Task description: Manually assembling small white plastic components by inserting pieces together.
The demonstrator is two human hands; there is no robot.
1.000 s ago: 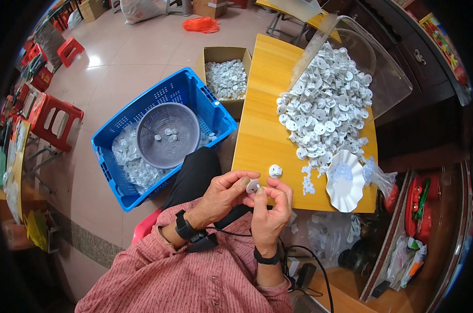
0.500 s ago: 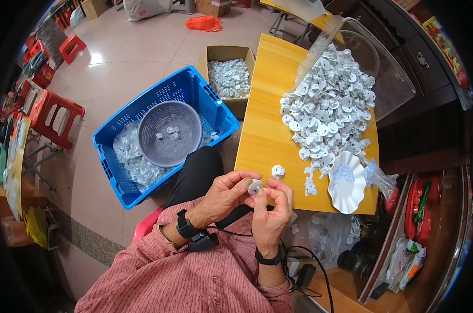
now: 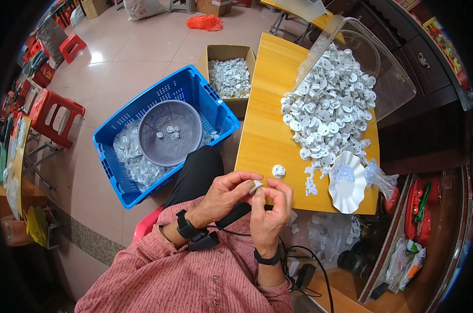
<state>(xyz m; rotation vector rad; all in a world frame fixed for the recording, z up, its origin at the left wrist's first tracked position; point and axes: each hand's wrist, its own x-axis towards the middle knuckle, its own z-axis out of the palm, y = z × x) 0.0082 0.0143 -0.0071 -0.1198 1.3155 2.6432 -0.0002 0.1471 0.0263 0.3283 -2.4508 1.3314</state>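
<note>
A small white round plastic part [image 3: 256, 186] is pinched between my two hands above my lap, near the table's front left corner. My left hand [image 3: 227, 194] grips it from the left with thumb and fingers. From the right, the fingertips of my right hand [image 3: 272, 211] close on it too. Just beyond them, one loose white plastic part [image 3: 279, 171] lies on the yellow table [image 3: 268, 78]. A big heap of similar white parts [image 3: 325, 109] covers the table's right side. Tiny pale pieces [image 3: 310, 182] lie beside a white scalloped dish [image 3: 347, 195], which holds more of them.
Left of the table stands a blue crate [image 3: 119, 180] with clear bags [image 3: 134, 156] and a grey basket [image 3: 148, 112] holding several white parts. Behind it is a cardboard box [image 3: 213, 55] of small pieces. A clear bin [image 3: 398, 78] lies tipped behind the heap. A black cable [image 3: 325, 276] hangs at my right.
The white part has turned in my fingers, from showing its round face to a more edge-on tilt. Both hands stay in nearly the same place.
</note>
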